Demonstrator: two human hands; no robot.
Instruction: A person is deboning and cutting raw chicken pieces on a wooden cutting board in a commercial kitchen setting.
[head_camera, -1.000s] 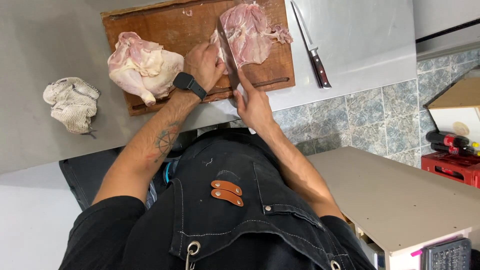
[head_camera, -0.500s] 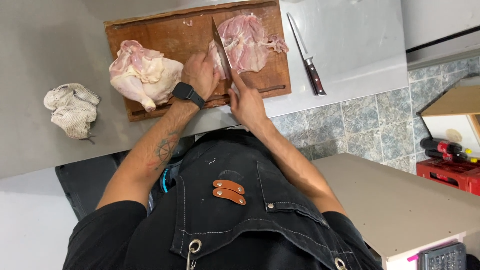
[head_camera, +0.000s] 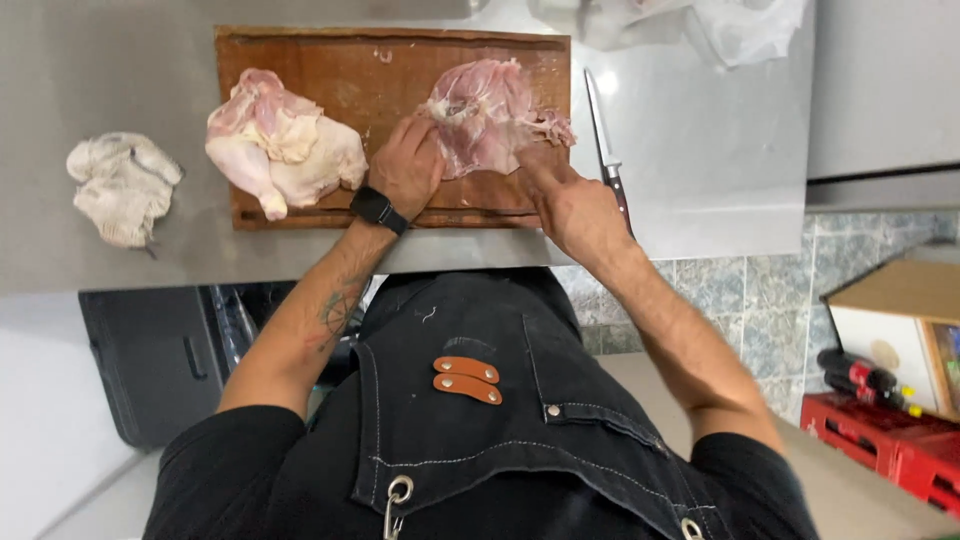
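Chicken piece (head_camera: 490, 115), flattened, lies upper centre on the wooden cutting board (head_camera: 300, 60), on the steel tabletop (head_camera: 720, 150). Both hands, left (head_camera: 408, 165) and right (head_camera: 570, 205), pinch its edges. Slick skin could slip; the knife (head_camera: 608, 150) lies just beside the right hand.

Raw pink chicken piece (head_camera: 490, 115), flat on board
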